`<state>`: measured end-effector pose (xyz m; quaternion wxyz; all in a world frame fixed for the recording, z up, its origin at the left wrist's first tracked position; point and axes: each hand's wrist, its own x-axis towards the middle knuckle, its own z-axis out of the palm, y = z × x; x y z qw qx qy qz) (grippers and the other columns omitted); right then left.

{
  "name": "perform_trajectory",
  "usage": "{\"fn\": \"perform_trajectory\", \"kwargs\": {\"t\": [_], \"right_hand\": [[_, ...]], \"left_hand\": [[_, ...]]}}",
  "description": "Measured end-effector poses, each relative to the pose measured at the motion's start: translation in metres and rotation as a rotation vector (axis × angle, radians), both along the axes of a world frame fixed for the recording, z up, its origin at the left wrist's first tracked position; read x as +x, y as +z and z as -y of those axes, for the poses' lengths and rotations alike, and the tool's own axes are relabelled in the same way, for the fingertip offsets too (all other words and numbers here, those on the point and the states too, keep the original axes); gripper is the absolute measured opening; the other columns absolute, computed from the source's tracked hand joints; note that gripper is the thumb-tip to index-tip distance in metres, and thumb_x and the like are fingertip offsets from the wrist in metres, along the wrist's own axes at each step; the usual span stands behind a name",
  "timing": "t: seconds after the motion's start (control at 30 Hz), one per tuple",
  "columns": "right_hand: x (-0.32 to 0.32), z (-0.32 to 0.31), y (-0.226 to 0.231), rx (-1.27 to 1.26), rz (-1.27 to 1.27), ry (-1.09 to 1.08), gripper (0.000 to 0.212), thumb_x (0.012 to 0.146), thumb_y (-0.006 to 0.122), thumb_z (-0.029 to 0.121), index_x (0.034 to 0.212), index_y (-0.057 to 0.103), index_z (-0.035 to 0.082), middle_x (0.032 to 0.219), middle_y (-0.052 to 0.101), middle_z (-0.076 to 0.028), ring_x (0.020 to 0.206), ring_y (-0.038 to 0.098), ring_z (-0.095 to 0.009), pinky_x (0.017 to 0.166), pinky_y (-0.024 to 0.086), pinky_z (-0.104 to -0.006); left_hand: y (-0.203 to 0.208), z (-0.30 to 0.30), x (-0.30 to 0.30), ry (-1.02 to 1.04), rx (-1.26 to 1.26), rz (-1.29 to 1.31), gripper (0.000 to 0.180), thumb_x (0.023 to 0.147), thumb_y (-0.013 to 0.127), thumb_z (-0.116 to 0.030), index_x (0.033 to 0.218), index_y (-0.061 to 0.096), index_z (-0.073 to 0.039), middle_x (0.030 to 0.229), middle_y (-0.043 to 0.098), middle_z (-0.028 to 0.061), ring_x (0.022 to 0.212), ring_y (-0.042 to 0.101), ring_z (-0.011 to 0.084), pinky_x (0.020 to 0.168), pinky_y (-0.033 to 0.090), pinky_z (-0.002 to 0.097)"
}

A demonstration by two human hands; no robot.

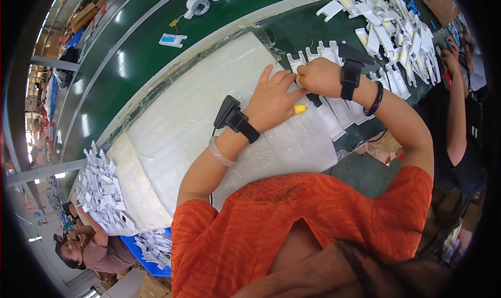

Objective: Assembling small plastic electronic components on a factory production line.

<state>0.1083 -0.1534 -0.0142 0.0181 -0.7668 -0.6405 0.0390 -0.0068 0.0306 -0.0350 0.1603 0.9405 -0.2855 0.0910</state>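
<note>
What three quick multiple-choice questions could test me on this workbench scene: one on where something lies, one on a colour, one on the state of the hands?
1. Where does the big pile of white plastic parts lie?
A. on the person's right, on the green bench
B. on the person's lap
C. on the floor

2. What colour is the small tip showing under the left hand?
A. blue
B. yellow
C. red

3. How do the two hands stand?
A. far apart
B. both hanging below the bench
C. close together, meeting over the white foam sheet

Answers:
1 A, the heap sits at the far right of the bench.
2 B, a yellow end pokes out beside the fingers.
3 C, the right hand meets the left hand's fingertips.
</note>
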Motion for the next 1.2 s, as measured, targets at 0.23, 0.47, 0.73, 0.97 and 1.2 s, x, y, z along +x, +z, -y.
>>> {"fn": "perform_trajectory", "kwargs": {"t": [0.23, 0.47, 0.73, 0.97, 1.2], "right_hand": [[0.036, 0.01, -0.008, 0.098, -0.289, -0.11, 0.007, 0.073, 0.066, 0.009, 0.076, 0.069, 0.003, 0.083, 0.066, -0.013, 0.073, 0.066, -0.033, 0.064, 0.053, -0.0413], [0.045, 0.085, 0.043, 0.762, -0.553, -0.539, 0.005, 0.09, 0.064, 0.001, 0.093, 0.067, -0.001, 0.085, 0.06, -0.001, 0.068, 0.054, -0.007, 0.058, 0.043, -0.0222], [-0.069, 0.248, 0.042, 1.246, -0.511, -0.988, 0.01, 0.091, 0.068, 0.006, 0.098, 0.07, -0.002, 0.088, 0.065, -0.002, 0.066, 0.058, -0.007, 0.059, 0.045, -0.021], [-0.123, 0.364, -0.108, 1.689, -0.409, -1.659, 0.019, 0.091, 0.072, 0.021, 0.1, 0.074, 0.004, 0.076, 0.067, 0.002, 0.059, 0.056, -0.004, 0.053, 0.043, -0.0188], [-0.036, 0.394, -0.17, 1.784, -0.481, -1.72, 0.019, 0.09, 0.071, 0.021, 0.097, 0.073, 0.004, 0.07, 0.064, 0.001, 0.054, 0.055, -0.005, 0.047, 0.045, -0.02]], "left_hand": [[-0.002, 0.0, 0.0, -0.001, -0.01, 0.012, 0.046, 0.075, 0.068, -0.018, 0.121, 0.068, -0.023, 0.129, 0.057, 0.0108, 0.127, 0.047, 0.0263, 0.113, 0.024, 0.0575], [-0.001, 0.006, -0.001, 0.018, -0.016, -0.048, 0.049, 0.075, 0.067, -0.016, 0.124, 0.065, -0.023, 0.129, 0.057, 0.011, 0.129, 0.046, 0.0281, 0.113, 0.022, 0.0572], [0.002, 0.005, -0.007, -0.004, -0.001, -0.056, 0.047, 0.079, 0.067, -0.016, 0.126, 0.064, -0.02, 0.134, 0.054, 0.014, 0.132, 0.044, 0.0306, 0.111, 0.025, 0.0574], [0.01, 0.008, -0.002, -0.04, -0.062, -0.091, 0.053, 0.083, 0.065, -0.012, 0.135, 0.057, -0.013, 0.141, 0.049, 0.0171, 0.131, 0.043, 0.0366, 0.111, 0.03, 0.0477], [0.011, 0.029, -0.048, -0.086, -0.072, -0.127, 0.061, 0.08, 0.064, -0.01, 0.139, 0.049, -0.004, 0.144, 0.044, 0.0228, 0.13, 0.042, 0.0409, 0.109, 0.031, 0.0487]]}}
